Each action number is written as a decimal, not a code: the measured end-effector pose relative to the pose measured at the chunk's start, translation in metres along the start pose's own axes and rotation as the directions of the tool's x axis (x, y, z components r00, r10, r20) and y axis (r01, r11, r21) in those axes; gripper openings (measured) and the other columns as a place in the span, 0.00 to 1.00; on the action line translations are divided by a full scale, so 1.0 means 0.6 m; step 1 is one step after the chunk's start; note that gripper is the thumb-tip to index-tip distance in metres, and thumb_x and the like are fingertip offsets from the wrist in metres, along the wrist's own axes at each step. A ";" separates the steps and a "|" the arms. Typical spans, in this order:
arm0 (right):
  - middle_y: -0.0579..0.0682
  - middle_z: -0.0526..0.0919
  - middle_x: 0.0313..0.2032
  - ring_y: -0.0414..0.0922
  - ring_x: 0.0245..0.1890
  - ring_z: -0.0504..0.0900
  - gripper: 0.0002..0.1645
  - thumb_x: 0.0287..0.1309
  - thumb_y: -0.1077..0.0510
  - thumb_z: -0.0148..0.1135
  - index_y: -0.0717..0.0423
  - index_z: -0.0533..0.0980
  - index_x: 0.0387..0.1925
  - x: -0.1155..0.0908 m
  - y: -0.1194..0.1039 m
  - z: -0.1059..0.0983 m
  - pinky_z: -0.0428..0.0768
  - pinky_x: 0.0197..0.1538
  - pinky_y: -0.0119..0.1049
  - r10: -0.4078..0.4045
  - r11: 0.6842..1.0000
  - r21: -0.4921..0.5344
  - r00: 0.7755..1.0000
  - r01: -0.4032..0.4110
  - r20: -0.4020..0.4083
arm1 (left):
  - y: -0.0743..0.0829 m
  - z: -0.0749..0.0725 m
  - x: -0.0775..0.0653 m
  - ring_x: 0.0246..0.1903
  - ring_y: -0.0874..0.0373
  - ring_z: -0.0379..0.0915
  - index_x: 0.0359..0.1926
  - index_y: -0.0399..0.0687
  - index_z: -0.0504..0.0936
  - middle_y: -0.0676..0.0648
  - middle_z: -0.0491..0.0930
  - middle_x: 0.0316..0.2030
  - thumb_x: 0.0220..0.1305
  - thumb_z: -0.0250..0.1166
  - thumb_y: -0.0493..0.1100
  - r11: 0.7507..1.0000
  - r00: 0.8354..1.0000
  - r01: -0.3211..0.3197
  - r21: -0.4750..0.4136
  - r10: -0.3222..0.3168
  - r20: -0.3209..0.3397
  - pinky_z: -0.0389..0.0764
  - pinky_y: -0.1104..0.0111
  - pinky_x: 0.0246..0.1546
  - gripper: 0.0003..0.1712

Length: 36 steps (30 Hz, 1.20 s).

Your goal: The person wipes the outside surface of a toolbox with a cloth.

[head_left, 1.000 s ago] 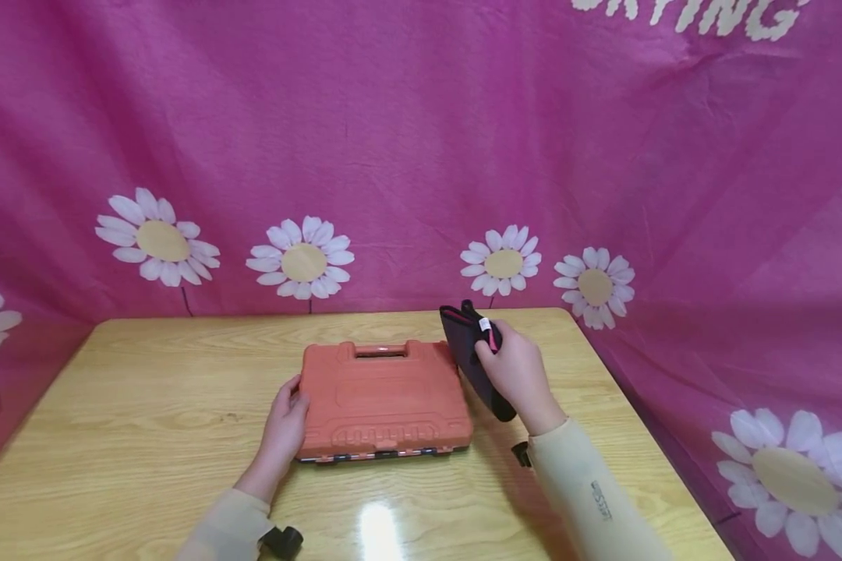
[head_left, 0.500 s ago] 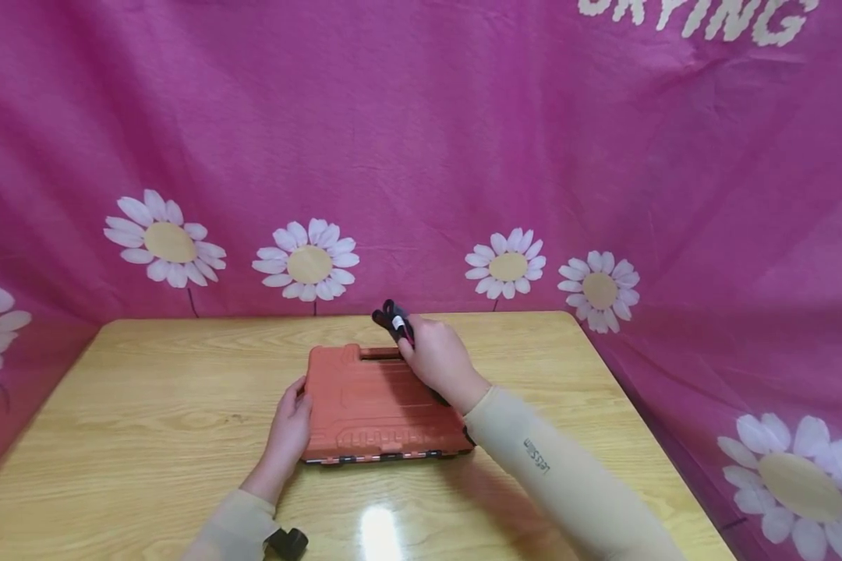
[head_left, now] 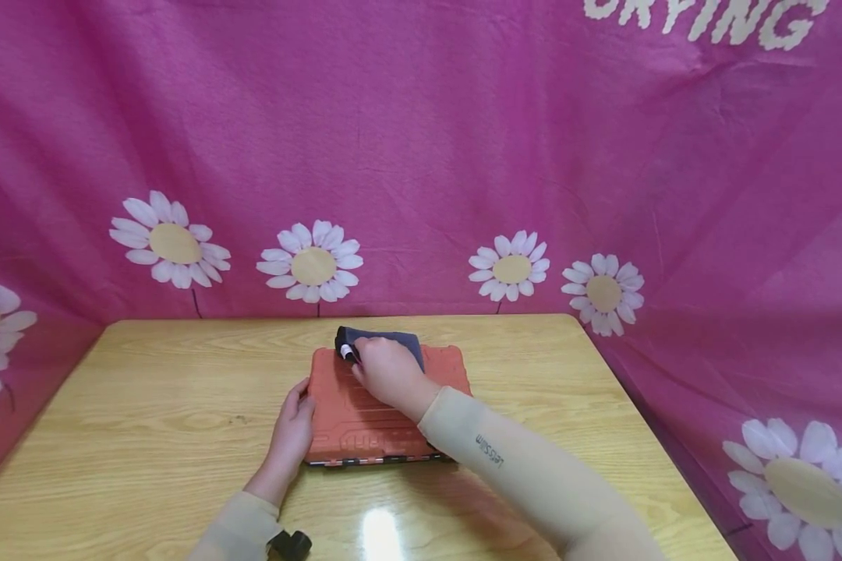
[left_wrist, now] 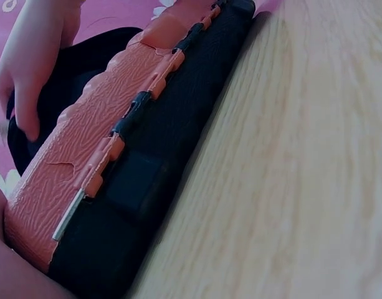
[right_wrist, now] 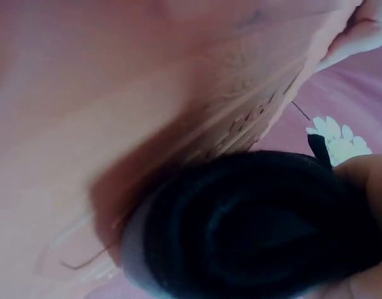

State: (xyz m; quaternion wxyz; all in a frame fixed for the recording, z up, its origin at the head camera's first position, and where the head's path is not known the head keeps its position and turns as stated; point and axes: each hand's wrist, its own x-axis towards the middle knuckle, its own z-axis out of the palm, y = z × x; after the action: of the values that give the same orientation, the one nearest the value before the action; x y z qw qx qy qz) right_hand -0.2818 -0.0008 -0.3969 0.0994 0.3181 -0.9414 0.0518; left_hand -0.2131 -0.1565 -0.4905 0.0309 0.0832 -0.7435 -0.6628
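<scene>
An orange tool case (head_left: 337, 405) with a black lower half lies flat on the wooden table (head_left: 147, 421), its handle toward the back. My left hand (head_left: 291, 436) holds the case by its left side, also at the corner in the left wrist view. Across the case's back left part, my right hand (head_left: 393, 378) grips a folded dark-grey fabric piece (head_left: 408, 340) with black edging and a small white tag. In the right wrist view this fabric piece (right_wrist: 253, 230) shows thick black folds against the orange lid. Its full shape is hidden by my fingers.
A pink curtain (head_left: 421, 156) printed with white daisies hangs behind the table and at both sides. Black wrist-camera mount (head_left: 291, 544) sits at my left sleeve. Bare table surface surrounds the case.
My right hand has carried the fabric piece from beyond the case's right edge leftward over the lid, to its back left. The left hand has stayed on the case, which stays in place.
</scene>
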 end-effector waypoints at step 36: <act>0.50 0.86 0.33 0.42 0.34 0.82 0.08 0.61 0.56 0.58 0.55 0.81 0.34 0.000 -0.066 0.005 0.84 0.43 0.36 -0.151 0.983 -0.064 0.953 0.173 0.261 | 0.001 0.000 0.000 0.68 0.41 0.47 0.72 0.33 0.48 0.28 0.52 0.70 0.75 0.37 0.39 1.000 1.000 0.009 -0.008 -0.009 0.004 0.52 0.46 0.70 0.28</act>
State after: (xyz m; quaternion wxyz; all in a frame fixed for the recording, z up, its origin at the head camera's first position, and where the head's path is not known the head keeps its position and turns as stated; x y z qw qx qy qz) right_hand -0.2584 -0.0327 -0.3985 -0.0051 0.3937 -0.9184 -0.0386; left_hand -0.2132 -0.1562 -0.4898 0.0267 0.0848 -0.7406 -0.6660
